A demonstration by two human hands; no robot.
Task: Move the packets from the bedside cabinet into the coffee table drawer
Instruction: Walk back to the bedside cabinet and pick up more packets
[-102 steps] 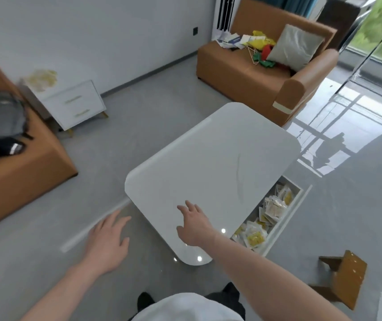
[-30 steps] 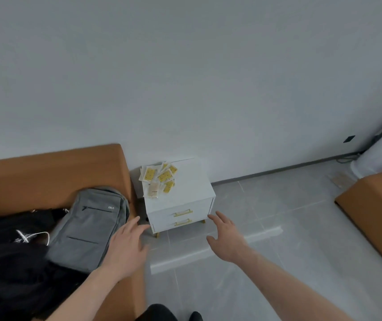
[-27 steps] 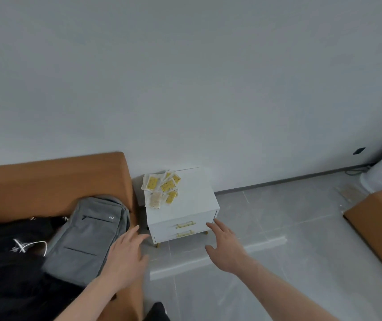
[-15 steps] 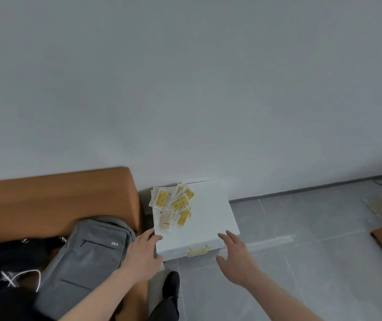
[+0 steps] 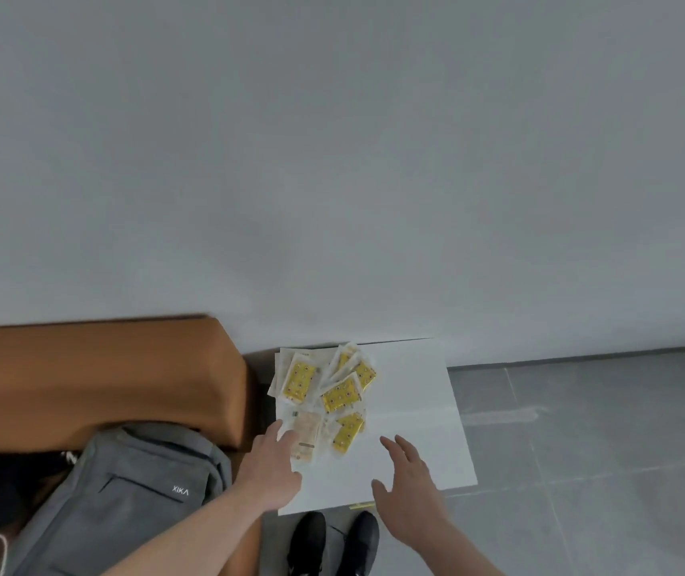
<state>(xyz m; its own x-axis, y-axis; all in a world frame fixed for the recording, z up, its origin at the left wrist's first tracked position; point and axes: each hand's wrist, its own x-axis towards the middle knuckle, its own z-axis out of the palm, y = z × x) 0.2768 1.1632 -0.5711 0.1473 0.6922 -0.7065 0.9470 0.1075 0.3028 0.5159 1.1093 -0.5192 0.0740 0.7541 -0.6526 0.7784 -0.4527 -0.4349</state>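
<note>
Packets [image 5: 328,392] heaped, overlapping, on bedside cabinet [image 5: 411,409] top, left rear. Left hand [image 5: 272,467] released, fingertips at nearest packet; right hand [image 5: 409,484] released, hovering beside. Advised: heap raked together, gathered two-handed, strays checked.

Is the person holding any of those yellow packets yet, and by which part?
Nothing is held. The left hand reaches with straight fingers to the pale packet at the pile's near edge; the right hand hovers open over the bedside cabinet.
</note>
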